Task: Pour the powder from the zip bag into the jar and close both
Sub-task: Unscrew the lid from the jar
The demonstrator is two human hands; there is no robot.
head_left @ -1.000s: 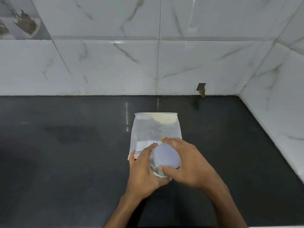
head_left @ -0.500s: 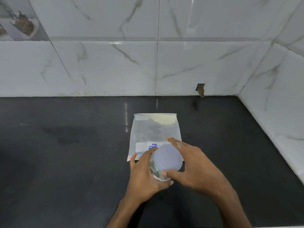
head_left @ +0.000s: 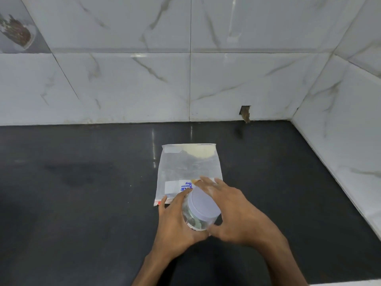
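- So, far left first: the dark worktop (head_left: 72, 203) on that side is bare, backed by a wall of marble-look tiles (head_left: 123, 89), so nothing crowds the hands from there.
- The left hand (head_left: 177, 221) has its grip wrapped round the clear body of the jar (head_left: 195, 219), thumb near the lid's edge. That's the steadying hand, I'd say.
- The jar sits low in the middle, near the front edge, tilted a bit toward the camera. Its pale lid (head_left: 203, 203) is on. Whether it's screwed tight I can't tell.
- The zip bag (head_left: 185, 168) lies flat just behind the jar. Its near edge passes under the hands, and pale powder is bunched at the far end. Can't tell if the zip is sealed.
- The right hand (head_left: 233, 211) is cupped over the lid's right side, fingers spread past the top, thumb low against the jar. It's a loose hold, not a clamp.
- Risks, my guess: the tilted jar slips while the lid gets twisted, or a cross-threaded lid leaks powder later. The bag so close could get dragged.
- Right side: the tiled wall (head_left: 340, 141) closes the corner, well apart.
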